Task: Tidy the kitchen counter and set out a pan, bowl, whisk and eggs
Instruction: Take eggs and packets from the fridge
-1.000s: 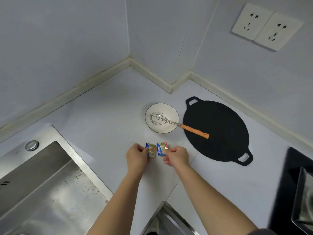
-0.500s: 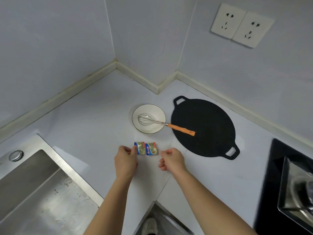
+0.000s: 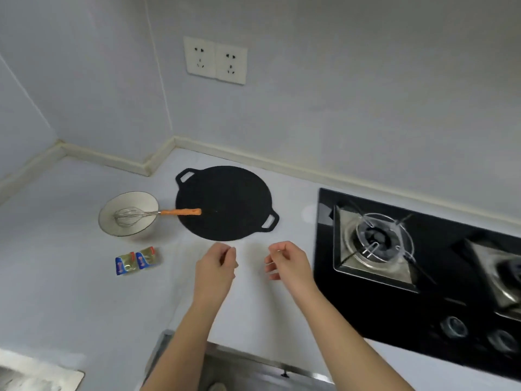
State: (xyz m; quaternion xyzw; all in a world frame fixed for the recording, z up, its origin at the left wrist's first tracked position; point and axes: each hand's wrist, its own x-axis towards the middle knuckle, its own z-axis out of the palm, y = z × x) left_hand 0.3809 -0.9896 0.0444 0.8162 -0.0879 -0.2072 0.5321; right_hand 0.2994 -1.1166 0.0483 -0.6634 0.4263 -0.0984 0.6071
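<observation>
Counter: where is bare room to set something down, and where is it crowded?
Bare: left of the bowl toward the wall; between packets and sink; the strip between pan and stove. Crowded: bowl, whisk, pan and packets cluster together.

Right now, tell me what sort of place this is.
Most likely a home kitchen: a gas hob set into the counter, a flat black two-handled pan beside a bowl with a whisk in it, and a steel sink corner at lower left.

A person's left hand (image 3: 215,268) and right hand (image 3: 287,265), both bare, forearms (image 3: 180,340) uncovered to the frame's lower edge.
</observation>
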